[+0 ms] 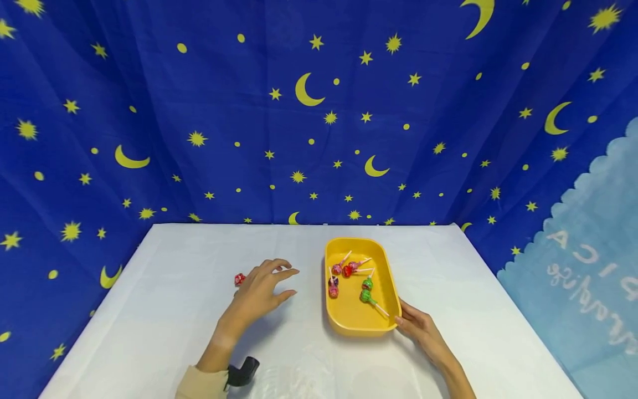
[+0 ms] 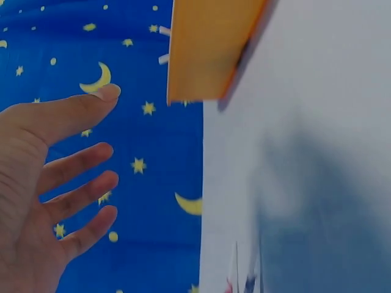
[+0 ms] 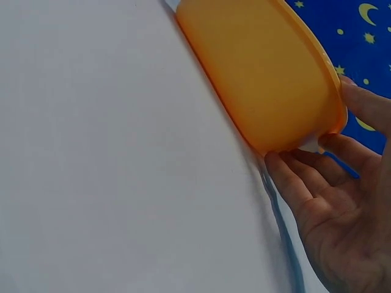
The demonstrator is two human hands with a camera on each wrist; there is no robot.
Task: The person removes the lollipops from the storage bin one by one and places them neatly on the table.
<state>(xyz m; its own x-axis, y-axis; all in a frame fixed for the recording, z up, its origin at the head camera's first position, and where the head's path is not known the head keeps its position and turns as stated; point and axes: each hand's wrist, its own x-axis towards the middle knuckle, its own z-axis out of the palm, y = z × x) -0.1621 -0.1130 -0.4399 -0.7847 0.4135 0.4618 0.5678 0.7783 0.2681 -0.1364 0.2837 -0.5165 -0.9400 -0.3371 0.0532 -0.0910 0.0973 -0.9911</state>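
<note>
A yellow plastic bin (image 1: 349, 323) stands right of centre on the table, with several wrapped lollipops inside, among them a green lollipop (image 1: 368, 297) and a red lollipop (image 1: 347, 271). My right hand (image 1: 422, 331) grips the bin's near right corner, thumb at the rim and fingers against the outer wall, as the right wrist view shows. Left of the bin, my left hand (image 1: 259, 288) hovers over the table with its fingers loosely spread and nothing in them. Behind it, a red-wrapped lollipop head (image 1: 240, 279) peeks out, the remainder hidden by the hand.
A white cloth covers the table (image 1: 189, 310). Around its back and sides hangs a blue curtain (image 1: 239, 172) with yellow moons and stars. A light blue banner (image 1: 593, 266) with white lettering hangs at the right. A black strap mount (image 1: 243, 371) sits on my left wrist.
</note>
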